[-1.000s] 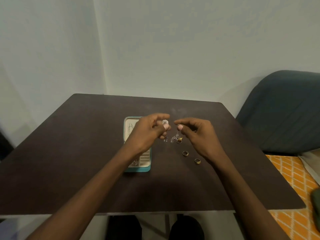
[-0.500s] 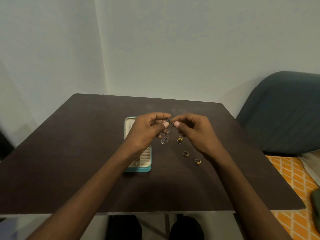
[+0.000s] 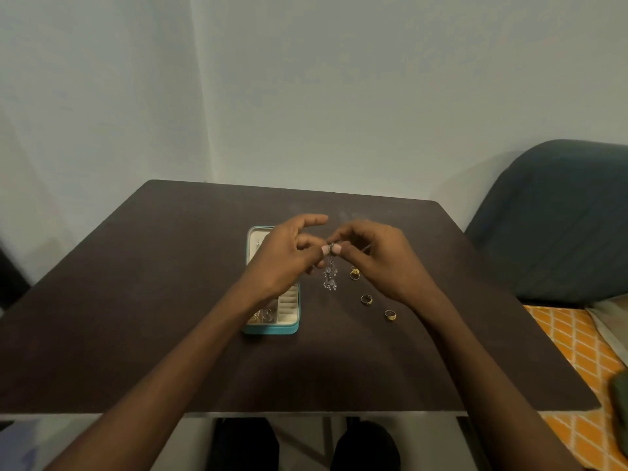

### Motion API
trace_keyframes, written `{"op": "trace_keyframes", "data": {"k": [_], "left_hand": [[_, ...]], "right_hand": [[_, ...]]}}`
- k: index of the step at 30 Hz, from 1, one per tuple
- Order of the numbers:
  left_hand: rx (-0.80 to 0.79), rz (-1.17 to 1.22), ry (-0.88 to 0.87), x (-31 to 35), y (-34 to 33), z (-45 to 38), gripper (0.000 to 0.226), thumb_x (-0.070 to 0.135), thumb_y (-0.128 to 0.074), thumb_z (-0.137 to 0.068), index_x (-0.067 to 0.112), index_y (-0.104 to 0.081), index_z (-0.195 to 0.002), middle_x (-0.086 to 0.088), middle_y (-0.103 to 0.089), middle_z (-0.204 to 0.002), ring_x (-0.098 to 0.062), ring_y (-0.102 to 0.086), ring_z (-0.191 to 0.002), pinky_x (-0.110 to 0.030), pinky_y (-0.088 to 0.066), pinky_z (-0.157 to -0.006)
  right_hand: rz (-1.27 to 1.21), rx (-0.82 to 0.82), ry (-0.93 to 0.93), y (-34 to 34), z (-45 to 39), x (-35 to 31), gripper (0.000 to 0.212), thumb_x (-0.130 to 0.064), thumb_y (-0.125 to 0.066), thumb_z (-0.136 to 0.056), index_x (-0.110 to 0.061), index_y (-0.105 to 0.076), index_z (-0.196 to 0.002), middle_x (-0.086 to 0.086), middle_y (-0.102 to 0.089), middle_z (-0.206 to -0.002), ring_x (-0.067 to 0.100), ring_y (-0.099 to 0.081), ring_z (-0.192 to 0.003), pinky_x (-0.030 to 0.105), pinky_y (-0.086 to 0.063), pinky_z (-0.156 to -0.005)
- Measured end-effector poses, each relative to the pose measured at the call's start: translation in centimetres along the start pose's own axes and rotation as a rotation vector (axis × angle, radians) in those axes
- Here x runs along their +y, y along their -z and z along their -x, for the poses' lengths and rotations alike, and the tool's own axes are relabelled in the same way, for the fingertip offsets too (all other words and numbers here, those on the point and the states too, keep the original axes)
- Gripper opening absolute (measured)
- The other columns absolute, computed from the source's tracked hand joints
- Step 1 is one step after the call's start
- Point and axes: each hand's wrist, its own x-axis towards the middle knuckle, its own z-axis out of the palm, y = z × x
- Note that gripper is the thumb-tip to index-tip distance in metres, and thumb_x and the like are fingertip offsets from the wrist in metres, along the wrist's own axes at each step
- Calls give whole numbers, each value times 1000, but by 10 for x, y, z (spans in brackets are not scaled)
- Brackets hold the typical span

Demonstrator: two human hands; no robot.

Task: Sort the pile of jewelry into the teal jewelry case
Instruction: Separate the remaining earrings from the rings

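I see a dark surface (image 3: 170,300) with a matt, faintly grained finish like wood laminate. The teal jewelry case (image 3: 272,329) looks smooth outside, with pale, soft-looking padded lining inside. The dangling earring (image 3: 329,278) I'm watching glints like silvery metal set with clear stones. Three rings (image 3: 367,299) shine as polished gold-toned metal. The chair (image 3: 560,226) beside me looks like matt blue-grey cloth, and the orange patterned fabric (image 3: 571,345) looks woven.
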Motion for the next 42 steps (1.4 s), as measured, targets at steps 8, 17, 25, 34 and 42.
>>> {"op": "trace_keyframes", "data": {"k": [8, 17, 25, 34, 42], "left_hand": [[-43, -54, -15, -10, 22, 8, 39, 17, -63, -86, 14, -54, -124, -1, -72, -87, -6, -67, -75, -12, -46, -58], [109, -72, -4, -32, 52, 17, 31, 11, -61, -87, 14, -60, -118, 0, -69, -94, 1, -66, -74, -9, -46, -56], [215, -194, 223, -93, 76, 25, 27, 12, -56, -90, 8, -60, -117, -2, -65, -97, 0, -58, -74, -7, -43, -54], [152, -210, 326, -124, 75, 30, 21, 16, -58, -89, 15, -66, -109, -2, -71, -102, -11, -68, -89, -39, -56, -83], [136, -261, 315, -130, 74, 34, 27, 15, -57, -89, 14, -65, -115, -3, -70, -107, -9, -66, -93, -37, -55, -87]], "right_hand": [[-107, 17, -32, -12, -15, -14, 3, -19, -66, -84, -19, -68, -86, -6, -69, -77, 8, -64, -71, 25, -54, -66], [-69, -24, -16, -46, -37, -30, 6, -23, -64, -85, -18, -68, -86, -3, -69, -78, 12, -62, -71, 27, -50, -64], [-66, -75, -65, -85, -54, -29, 6, -21, -65, -85, -16, -67, -84, -8, -65, -79, 6, -60, -72, 23, -50, -63], [-2, -142, -102, -113, -52, -18, 5, -19, -65, -85, -17, -65, -80, -13, -60, -77, -1, -54, -69, 14, -43, -60], [4, -184, -126, -129, -48, -10, 3, -16, -64, -84, -15, -67, -82, -8, -63, -78, 0, -54, -68, 16, -43, -60]]}}
